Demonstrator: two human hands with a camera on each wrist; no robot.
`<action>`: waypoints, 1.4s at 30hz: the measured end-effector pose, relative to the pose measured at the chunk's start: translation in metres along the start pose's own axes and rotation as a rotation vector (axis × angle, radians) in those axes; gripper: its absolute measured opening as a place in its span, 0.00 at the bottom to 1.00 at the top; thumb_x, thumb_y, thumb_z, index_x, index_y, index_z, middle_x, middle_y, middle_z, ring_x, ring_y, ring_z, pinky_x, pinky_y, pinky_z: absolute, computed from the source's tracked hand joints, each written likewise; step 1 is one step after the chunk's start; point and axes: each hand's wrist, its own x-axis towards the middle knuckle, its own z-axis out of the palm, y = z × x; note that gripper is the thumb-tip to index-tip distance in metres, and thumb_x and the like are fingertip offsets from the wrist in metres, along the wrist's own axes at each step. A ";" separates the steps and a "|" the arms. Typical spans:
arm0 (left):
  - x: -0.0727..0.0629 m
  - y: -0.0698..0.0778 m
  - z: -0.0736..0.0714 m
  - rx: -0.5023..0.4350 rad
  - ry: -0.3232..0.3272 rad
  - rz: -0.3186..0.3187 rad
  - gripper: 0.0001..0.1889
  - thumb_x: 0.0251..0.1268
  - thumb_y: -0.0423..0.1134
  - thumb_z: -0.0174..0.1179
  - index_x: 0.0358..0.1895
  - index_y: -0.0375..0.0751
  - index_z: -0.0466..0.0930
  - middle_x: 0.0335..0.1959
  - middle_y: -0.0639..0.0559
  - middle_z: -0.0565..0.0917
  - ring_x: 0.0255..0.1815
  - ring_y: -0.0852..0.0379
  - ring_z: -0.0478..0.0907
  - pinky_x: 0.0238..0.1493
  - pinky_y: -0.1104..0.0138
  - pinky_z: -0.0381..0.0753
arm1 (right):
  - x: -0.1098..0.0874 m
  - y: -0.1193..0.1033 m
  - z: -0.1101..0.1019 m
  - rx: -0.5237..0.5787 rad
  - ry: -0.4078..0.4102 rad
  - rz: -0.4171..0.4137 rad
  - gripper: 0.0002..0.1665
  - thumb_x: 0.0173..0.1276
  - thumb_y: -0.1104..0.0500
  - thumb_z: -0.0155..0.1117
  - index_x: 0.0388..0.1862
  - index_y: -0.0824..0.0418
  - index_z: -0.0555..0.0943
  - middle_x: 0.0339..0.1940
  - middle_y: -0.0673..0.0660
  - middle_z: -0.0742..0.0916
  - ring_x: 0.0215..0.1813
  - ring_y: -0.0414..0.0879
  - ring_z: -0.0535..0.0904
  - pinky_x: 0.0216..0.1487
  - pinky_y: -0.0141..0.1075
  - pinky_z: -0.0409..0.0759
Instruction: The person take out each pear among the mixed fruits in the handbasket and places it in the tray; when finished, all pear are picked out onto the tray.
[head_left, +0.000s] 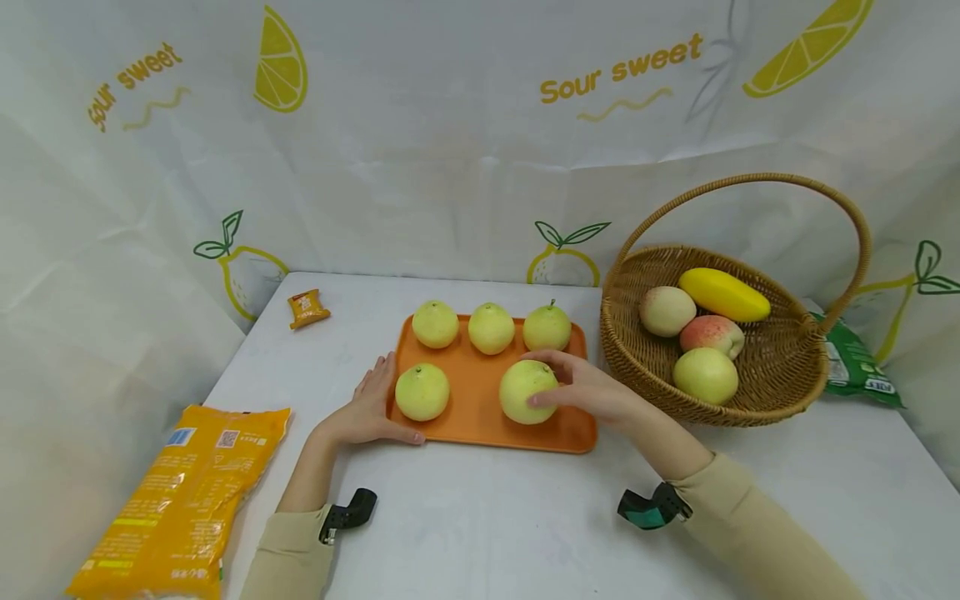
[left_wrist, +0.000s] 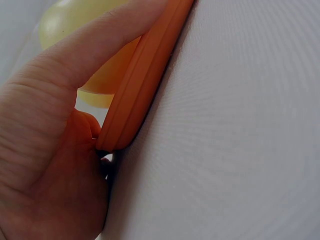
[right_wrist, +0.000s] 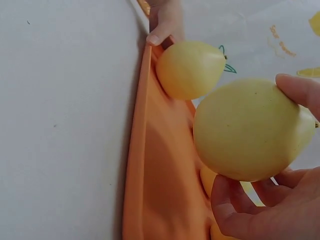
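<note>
My right hand [head_left: 573, 385] grips a round yellow-green pear [head_left: 527, 392] over the front right part of an orange tray [head_left: 475, 400]. In the right wrist view, thumb and fingers hold this pear [right_wrist: 247, 130] from opposite sides. Whether it touches the tray is unclear. My left hand [head_left: 369, 410] rests spread at the tray's front left corner, thumb along the front edge and fingers along the left side. Beside it on the tray sits another pear [head_left: 422, 392]. Along the back stand three pears, at left [head_left: 435, 324], middle [head_left: 491, 328] and right [head_left: 547, 327].
Right of the tray stands a wicker basket [head_left: 637, 367] with a tall handle, holding a yellow oblong fruit [head_left: 724, 294], two peaches [head_left: 712, 335] and a pear [head_left: 706, 376]. A green packet [head_left: 858, 362] lies behind it. At left are an orange bag [head_left: 180, 500] and a small wrapped snack [head_left: 308, 308].
</note>
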 end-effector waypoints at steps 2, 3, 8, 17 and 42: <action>0.000 0.000 0.000 -0.001 -0.001 -0.001 0.75 0.39 0.61 0.77 0.77 0.36 0.25 0.78 0.37 0.32 0.78 0.42 0.25 0.73 0.45 0.28 | 0.001 0.002 0.003 -0.009 0.004 -0.003 0.40 0.60 0.58 0.71 0.70 0.63 0.67 0.60 0.61 0.77 0.60 0.55 0.70 0.61 0.46 0.67; 0.000 0.000 0.000 -0.001 -0.002 -0.001 0.75 0.39 0.61 0.77 0.77 0.36 0.25 0.78 0.37 0.32 0.78 0.42 0.25 0.73 0.45 0.28 | 0.002 0.003 0.004 -0.010 0.006 -0.004 0.40 0.60 0.57 0.71 0.70 0.63 0.67 0.60 0.61 0.77 0.60 0.54 0.70 0.61 0.46 0.67; 0.000 0.000 0.000 0.004 -0.003 0.005 0.75 0.40 0.61 0.77 0.77 0.36 0.25 0.78 0.37 0.32 0.78 0.42 0.25 0.73 0.45 0.29 | 0.005 0.007 0.013 -0.006 0.022 0.003 0.40 0.60 0.57 0.71 0.70 0.62 0.68 0.59 0.60 0.78 0.60 0.54 0.70 0.62 0.48 0.65; 0.000 0.001 0.000 0.012 -0.004 0.003 0.75 0.40 0.61 0.77 0.77 0.36 0.25 0.78 0.37 0.32 0.78 0.42 0.25 0.73 0.45 0.29 | 0.013 0.009 0.026 0.011 0.069 0.036 0.40 0.59 0.57 0.73 0.70 0.60 0.69 0.62 0.59 0.77 0.64 0.54 0.69 0.67 0.54 0.59; 0.000 0.000 -0.001 0.003 -0.010 -0.013 0.75 0.40 0.61 0.76 0.77 0.38 0.24 0.79 0.39 0.31 0.78 0.44 0.24 0.73 0.46 0.28 | 0.029 0.013 0.045 -0.102 0.089 0.001 0.41 0.60 0.49 0.73 0.71 0.50 0.70 0.65 0.53 0.76 0.64 0.51 0.70 0.63 0.49 0.67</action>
